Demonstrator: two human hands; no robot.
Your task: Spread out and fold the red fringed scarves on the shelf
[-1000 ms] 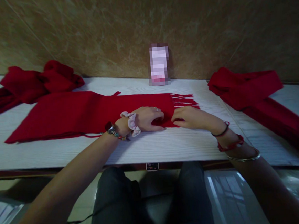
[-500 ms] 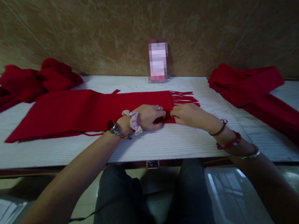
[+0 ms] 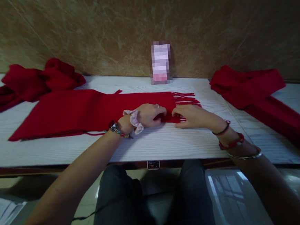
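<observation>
Resting on the near edge of the flat red scarf (image 3: 82,112), the left hand (image 3: 150,115) curls its fingers; I cannot tell whether they grip cloth. At the fringed right end, the right hand (image 3: 193,117) holds its thumb a little apart from its bent fingers, a narrow gap between. The flat red scarf lies on the white desk (image 3: 51,151), between a bunched scarf (image 3: 28,84) on the left and a looped scarf (image 3: 249,87) on the right.

Indoor room, exact kind unclear: marbled wall (image 3: 107,29), wood-grain tabletop (image 3: 137,150), tiled floor (image 3: 88,199).
</observation>
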